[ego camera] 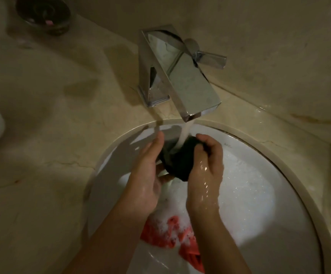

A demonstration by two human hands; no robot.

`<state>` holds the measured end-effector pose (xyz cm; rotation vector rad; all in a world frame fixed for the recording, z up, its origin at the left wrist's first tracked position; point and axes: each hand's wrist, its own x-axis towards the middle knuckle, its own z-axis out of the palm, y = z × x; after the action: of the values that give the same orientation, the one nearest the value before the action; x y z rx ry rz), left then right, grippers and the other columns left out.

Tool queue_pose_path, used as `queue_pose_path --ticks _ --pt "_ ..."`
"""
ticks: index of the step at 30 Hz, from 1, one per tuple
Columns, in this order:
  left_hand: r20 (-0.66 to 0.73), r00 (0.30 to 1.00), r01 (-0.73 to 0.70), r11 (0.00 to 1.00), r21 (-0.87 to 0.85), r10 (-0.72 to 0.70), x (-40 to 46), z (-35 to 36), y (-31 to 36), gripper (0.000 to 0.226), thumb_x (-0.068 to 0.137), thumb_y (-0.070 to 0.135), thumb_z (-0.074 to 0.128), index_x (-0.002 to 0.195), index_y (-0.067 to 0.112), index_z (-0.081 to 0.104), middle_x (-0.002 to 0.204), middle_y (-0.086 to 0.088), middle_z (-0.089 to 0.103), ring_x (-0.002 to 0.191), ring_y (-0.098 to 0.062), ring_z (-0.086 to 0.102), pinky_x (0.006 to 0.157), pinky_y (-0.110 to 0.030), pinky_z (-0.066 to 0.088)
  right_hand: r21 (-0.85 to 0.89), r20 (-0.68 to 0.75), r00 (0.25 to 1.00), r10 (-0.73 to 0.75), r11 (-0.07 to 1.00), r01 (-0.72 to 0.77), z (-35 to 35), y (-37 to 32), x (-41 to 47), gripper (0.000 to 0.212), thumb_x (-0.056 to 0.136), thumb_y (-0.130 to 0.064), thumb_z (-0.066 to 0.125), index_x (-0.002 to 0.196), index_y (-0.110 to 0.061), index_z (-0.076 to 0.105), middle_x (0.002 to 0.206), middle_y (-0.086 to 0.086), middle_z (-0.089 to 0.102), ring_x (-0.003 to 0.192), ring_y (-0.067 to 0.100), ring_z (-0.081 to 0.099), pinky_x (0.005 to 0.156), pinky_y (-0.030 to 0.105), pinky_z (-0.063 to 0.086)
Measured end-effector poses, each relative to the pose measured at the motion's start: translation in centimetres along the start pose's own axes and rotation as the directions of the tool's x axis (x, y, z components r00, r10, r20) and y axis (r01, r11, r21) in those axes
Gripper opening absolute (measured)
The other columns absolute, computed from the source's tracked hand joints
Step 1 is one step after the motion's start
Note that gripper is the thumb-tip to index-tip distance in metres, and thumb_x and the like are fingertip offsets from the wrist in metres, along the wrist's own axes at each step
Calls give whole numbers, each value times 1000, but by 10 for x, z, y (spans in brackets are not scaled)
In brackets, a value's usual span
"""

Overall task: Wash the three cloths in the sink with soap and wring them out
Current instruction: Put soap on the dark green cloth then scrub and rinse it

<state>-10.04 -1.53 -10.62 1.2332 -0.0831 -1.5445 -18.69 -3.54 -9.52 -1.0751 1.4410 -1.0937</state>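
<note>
Both hands work over the sink [279, 171]; the left hand [146, 175] has its fingers laid fairly straight along one side of a dark cloth [180, 161], thumb up against it, cupping rather than clenching; the right hand [208, 161] has its fingers curled over the other side of the same cloth, grasping it in a bunch. The dark cloth sits between the two hands, directly under the stream of water [184, 133] that falls from the faucet [180, 76] just beyond the fingertips; it looks soaked, crumpled into a tight wad, dark green or black, with no suds on it that I can make out.

The step in hand appears to be rinsing this cloth under the running water, or rubbing it there; which of the two I cannot tell. The next move probably calls for both hands to close round the wad and twist against each other to wring it, held low so the runoff drops into the basin.

Below the wrists, nearer the person, a red cloth [168, 232] lies in the foam [160, 214], partly buried in suds and seemingly still to be rinsed; a third cloth I cannot find. Far off beyond the left hand, a dark dish [42, 12] stands on the counter [42, 135].
</note>
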Motion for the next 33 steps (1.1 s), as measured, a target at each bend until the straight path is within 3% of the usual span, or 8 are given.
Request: queue_pose_path --ticks 4,8,12,19,21,24,28,33 --pt "-1 996 -85 993 -82 85 -1 4 -2 62 71 48 74 125 20 62 116 -9 70 108 -27 67 96 -48 50 16 211 968 -134 991 133 -3 9 -16 38 86 -7 46 115 -27 59 110 -21 66 114 4 59 97 30 51" --pt "-131 939 -288 936 201 317 2 18 -16 47 70 63 68 107 34 67 99 8 73 96 -15 70 82 -34 57 -64 42 999 15 998 -13 6 20 -2 25 85 -50 53 109 -46 56 119 -13 53 112 10 55 93 42 53" --pt "-139 914 -327 895 303 381 2 23 -15 27 99 40 46 75 31 56 60 13 62 57 9 60 53 -7 47 17 113 979 -169 986 168 18 4 -10 33 84 -49 56 88 -16 56 84 -5 61 77 10 60 69 28 54" --pt "-199 889 -275 827 490 413 15 19 -7 50 98 20 45 48 18 51 47 0 53 50 -20 54 54 -32 44 -115 196 971 136 987 -115 22 3 19 22 91 -8 58 72 -16 57 60 -9 40 49 3 33 41 12 32" --pt "-236 919 -188 878 439 315 12 21 -7 42 98 24 44 58 15 55 56 -2 57 55 -21 56 53 -28 44 -21 206 975 87 996 -85 19 7 19 25 83 -1 67 63 -11 57 55 -5 40 46 7 32 36 10 20" --pt "-246 966 -15 967 255 79 9 21 -8 23 98 38 48 95 22 63 90 -5 67 79 -19 66 60 -28 52 57 -82 978 194 980 -189 10 12 20 32 94 -18 58 62 -15 53 61 0 53 63 16 55 61 26 52" --pt "-203 977 60 998 -4 -59 8 4 -10 17 97 27 54 98 17 67 94 -7 72 73 -18 70 58 -32 55 57 -334 918 212 977 -204 -6 -4 22 32 95 -30 57 67 -17 49 69 -1 51 70 10 53 65 24 49" --pt "-45 982 149 903 -403 -181 3 -6 0 34 96 36 52 117 14 66 114 -13 70 97 -32 69 73 -46 58 24 -153 986 66 998 -63 -15 -21 -1 17 89 -20 64 77 -21 53 82 1 61 81 13 64 65 21 56"
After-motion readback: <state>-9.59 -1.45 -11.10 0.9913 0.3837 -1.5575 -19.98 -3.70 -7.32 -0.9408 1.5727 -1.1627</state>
